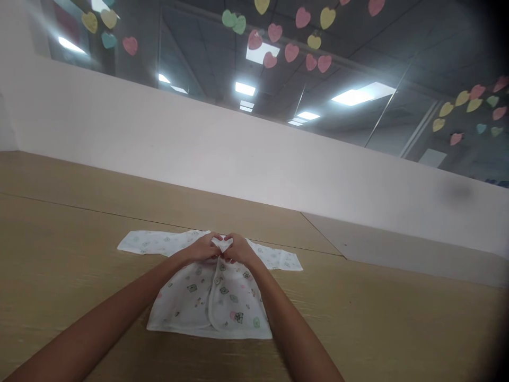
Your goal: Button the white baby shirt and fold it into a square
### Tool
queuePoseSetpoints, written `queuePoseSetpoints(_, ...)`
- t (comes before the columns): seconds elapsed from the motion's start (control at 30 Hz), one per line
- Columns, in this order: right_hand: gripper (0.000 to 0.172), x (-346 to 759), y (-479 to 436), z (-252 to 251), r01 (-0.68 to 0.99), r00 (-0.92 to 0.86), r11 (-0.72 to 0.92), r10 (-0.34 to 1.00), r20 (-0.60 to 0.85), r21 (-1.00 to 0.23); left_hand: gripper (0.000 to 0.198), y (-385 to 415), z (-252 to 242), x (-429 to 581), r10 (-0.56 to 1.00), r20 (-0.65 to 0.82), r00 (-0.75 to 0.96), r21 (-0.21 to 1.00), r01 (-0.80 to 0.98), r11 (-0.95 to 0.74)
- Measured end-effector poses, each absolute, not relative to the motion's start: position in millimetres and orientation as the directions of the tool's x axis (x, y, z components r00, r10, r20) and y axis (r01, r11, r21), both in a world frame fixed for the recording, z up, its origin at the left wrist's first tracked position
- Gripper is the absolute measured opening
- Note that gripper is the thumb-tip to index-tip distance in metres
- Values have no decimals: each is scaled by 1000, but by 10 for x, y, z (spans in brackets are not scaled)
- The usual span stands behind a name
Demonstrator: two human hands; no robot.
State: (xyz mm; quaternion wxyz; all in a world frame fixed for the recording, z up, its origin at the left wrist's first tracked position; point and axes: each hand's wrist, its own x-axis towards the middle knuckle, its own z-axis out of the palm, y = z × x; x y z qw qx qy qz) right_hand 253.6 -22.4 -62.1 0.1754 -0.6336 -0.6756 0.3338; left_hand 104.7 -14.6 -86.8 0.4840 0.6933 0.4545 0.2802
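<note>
A small white baby shirt [210, 302] with little coloured prints lies flat on the wooden table [59, 254], sleeves spread left and right. My left hand [204, 248] and my right hand [238, 250] meet at the collar at the far end of the shirt. Each pinches one edge of the neck opening, fingers closed on the cloth. Both forearms reach in from the bottom of the view across the shirt's sides.
A white wall panel [199, 143] rises behind the table, with glass above it bearing paper hearts [292, 52]. A paler tabletop section [397, 249] adjoins at the right.
</note>
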Motion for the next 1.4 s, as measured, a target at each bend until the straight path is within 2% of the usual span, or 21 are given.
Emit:
queuePoseSetpoints(0.27,61,2531,-254,-607,824,-155,60,980,-123,-564,50,-121,-873,1051,888,-35,458,940,318,-127)
queuePoseSetpoints(0.43,67,2560,-256,-544,874,-149,42,972,-184,-484,60,-167,-801,1045,833,-181,523,944,329,-2)
queuePoseSetpoints(0.5,57,2551,-301,-464,911,-154,47,961,-231,-409,63,-165,-796,1029,788,-263,557,927,373,46)
queuePoseSetpoints(0.6,20,2508,-397,-348,943,-192,79,924,-332,-324,65,-144,-791,992,728,-335,598,890,455,37)
queuePoseSetpoints(0.67,11,2474,-449,-316,946,-236,116,886,-399,-303,63,-133,-769,967,686,-371,626,858,513,-4)
queuePoseSetpoints(0.87,15,2414,-485,-403,922,-333,150,778,-532,-357,56,-160,-681,969,596,-431,677,773,618,-143)
queuePoseSetpoints(1.03,11,2387,-503,-400,927,-342,183,774,-533,-329,41,-212,-659,1029,657,-324,680,736,618,-277)
queuePoseSetpoints(1.17,14,2388,-501,-389,926,-348,190,765,-543,-326,41,-229,-632,1035,687,-290,666,697,639,-326)
queuePoseSetpoints(1.4,10,2435,-517,-299,905,-365,149,751,-550,-398,27,-203,-616,991,642,-263,721,767,560,-315)
